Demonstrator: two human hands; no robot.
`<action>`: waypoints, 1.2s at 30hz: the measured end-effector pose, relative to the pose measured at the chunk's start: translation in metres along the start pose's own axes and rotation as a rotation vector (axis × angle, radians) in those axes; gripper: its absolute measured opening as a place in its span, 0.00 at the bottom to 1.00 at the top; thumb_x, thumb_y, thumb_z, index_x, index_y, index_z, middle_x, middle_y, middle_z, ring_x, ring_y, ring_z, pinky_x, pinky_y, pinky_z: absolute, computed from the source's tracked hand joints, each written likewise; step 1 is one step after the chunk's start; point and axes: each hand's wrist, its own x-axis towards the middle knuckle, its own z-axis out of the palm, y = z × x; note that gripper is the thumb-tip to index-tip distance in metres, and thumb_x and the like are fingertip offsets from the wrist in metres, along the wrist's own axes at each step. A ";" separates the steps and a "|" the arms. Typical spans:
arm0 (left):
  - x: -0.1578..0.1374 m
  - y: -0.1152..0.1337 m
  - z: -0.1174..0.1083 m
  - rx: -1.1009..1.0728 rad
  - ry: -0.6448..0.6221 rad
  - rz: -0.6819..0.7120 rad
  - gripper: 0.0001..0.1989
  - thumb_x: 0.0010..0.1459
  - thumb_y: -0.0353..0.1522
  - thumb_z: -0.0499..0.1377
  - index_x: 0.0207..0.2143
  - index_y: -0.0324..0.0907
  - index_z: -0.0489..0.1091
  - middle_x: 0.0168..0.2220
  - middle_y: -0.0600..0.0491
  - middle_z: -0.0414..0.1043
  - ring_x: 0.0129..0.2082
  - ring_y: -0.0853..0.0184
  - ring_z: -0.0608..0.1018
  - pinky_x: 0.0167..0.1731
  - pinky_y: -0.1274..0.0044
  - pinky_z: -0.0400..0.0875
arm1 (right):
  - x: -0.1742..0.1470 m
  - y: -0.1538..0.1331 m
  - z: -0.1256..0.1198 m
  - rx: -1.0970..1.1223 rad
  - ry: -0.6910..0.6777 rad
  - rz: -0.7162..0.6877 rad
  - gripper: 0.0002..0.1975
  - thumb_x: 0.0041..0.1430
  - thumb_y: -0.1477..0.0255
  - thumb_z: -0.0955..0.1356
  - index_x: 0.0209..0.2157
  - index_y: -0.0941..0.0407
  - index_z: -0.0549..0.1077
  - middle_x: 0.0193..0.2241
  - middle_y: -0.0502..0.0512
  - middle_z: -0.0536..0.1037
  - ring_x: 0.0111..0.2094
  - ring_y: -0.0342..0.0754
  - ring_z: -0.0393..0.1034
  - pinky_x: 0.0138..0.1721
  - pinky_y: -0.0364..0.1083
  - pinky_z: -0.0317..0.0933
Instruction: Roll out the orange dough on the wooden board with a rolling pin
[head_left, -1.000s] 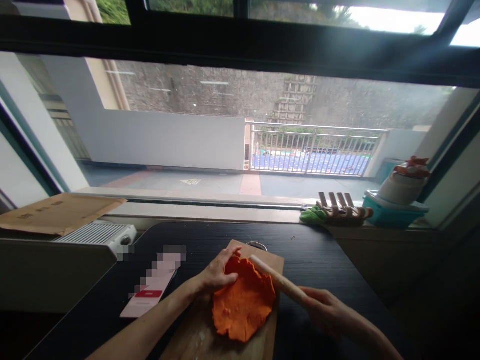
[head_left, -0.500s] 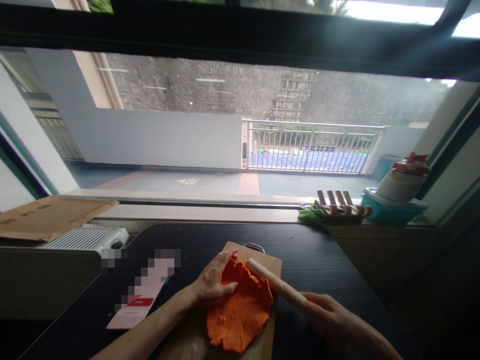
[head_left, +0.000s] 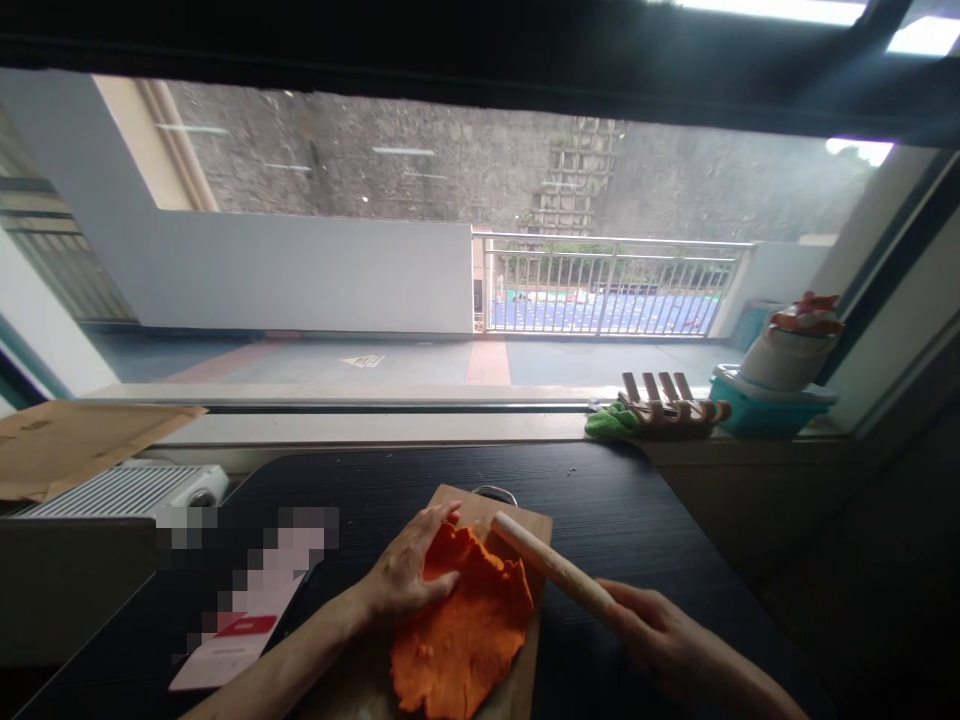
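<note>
A flattened orange sheet of dough or modelling clay [head_left: 469, 630], ragged at its edges, lies on a wooden cutting board [head_left: 531, 522] with a metal handle at the far end. Fingers spread, my left hand [head_left: 414, 562] rests at the sheet's upper left edge, its thumb over the orange surface. My right hand [head_left: 651, 622] is wrapped round the near end of a pale wooden rolling pin [head_left: 551, 565]. The pin slants up to the left, its far end over the board beside the sheet's upper right edge. Whether it touches the sheet, I cannot tell.
Under the board is a dark table [head_left: 592, 500]. A pink-and-white packet [head_left: 236, 640], partly blurred out, lies at left. Cardboard [head_left: 97, 435] rests on a white radiator-like unit [head_left: 142, 487]. Along the windowsill stand a green cloth [head_left: 613, 422], a brown rack [head_left: 667, 410] and a teal box [head_left: 765, 405].
The view has shifted slightly, so the table items appear a little further left and lower. Both hands keep their places; the rolling pin stays at the sheet's right edge.
</note>
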 end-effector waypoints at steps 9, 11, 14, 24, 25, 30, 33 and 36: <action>-0.002 0.007 -0.004 0.018 0.018 0.008 0.38 0.50 0.35 0.59 0.62 0.48 0.49 0.57 0.47 0.65 0.58 0.57 0.67 0.61 0.62 0.56 | -0.003 0.008 -0.003 0.023 -0.007 0.003 0.28 0.58 0.47 0.61 0.48 0.56 0.70 0.18 0.41 0.52 0.17 0.36 0.47 0.14 0.35 0.42; -0.002 0.009 -0.005 0.014 0.034 0.017 0.38 0.50 0.34 0.59 0.62 0.47 0.49 0.56 0.47 0.65 0.57 0.57 0.67 0.60 0.61 0.58 | -0.003 0.008 -0.006 0.009 -0.059 0.005 0.28 0.59 0.48 0.61 0.48 0.55 0.69 0.18 0.41 0.53 0.17 0.36 0.47 0.14 0.35 0.42; -0.003 0.011 -0.005 0.023 0.046 0.021 0.37 0.51 0.34 0.58 0.62 0.47 0.50 0.57 0.47 0.65 0.57 0.57 0.68 0.60 0.60 0.58 | -0.002 0.007 -0.010 -0.007 -0.049 0.014 0.29 0.59 0.47 0.61 0.49 0.55 0.69 0.17 0.41 0.54 0.16 0.36 0.48 0.14 0.35 0.44; -0.004 0.010 -0.006 0.031 0.053 0.032 0.38 0.51 0.32 0.59 0.64 0.49 0.49 0.56 0.49 0.67 0.56 0.58 0.69 0.58 0.63 0.62 | -0.001 -0.010 -0.065 -0.118 -0.093 0.048 0.25 0.58 0.52 0.64 0.47 0.56 0.73 0.23 0.46 0.68 0.15 0.34 0.56 0.14 0.35 0.48; -0.005 0.009 -0.005 0.034 0.057 0.033 0.38 0.51 0.33 0.59 0.64 0.49 0.49 0.56 0.49 0.67 0.56 0.58 0.69 0.58 0.62 0.62 | 0.001 -0.018 -0.079 -0.118 -0.067 0.042 0.25 0.56 0.53 0.66 0.47 0.56 0.73 0.26 0.48 0.70 0.16 0.35 0.59 0.14 0.36 0.50; -0.006 -0.001 0.001 0.037 0.090 0.047 0.37 0.52 0.35 0.58 0.64 0.50 0.49 0.58 0.48 0.65 0.58 0.56 0.67 0.58 0.60 0.61 | 0.034 -0.073 -0.115 0.026 0.257 -0.207 0.23 0.51 0.57 0.70 0.42 0.60 0.74 0.17 0.47 0.69 0.17 0.40 0.61 0.16 0.38 0.54; -0.007 -0.007 0.004 0.030 0.092 0.049 0.38 0.53 0.36 0.58 0.64 0.50 0.47 0.58 0.49 0.66 0.59 0.55 0.66 0.60 0.58 0.56 | 0.074 -0.102 -0.094 0.118 0.401 -0.403 0.18 0.48 0.59 0.72 0.34 0.59 0.75 0.17 0.46 0.69 0.15 0.37 0.56 0.15 0.38 0.50; -0.007 -0.011 0.008 0.020 0.086 0.047 0.40 0.53 0.36 0.59 0.65 0.50 0.45 0.58 0.49 0.65 0.58 0.56 0.67 0.61 0.58 0.54 | 0.119 -0.116 -0.056 0.392 0.523 -0.556 0.16 0.46 0.60 0.73 0.24 0.59 0.71 0.21 0.48 0.71 0.21 0.37 0.61 0.21 0.37 0.57</action>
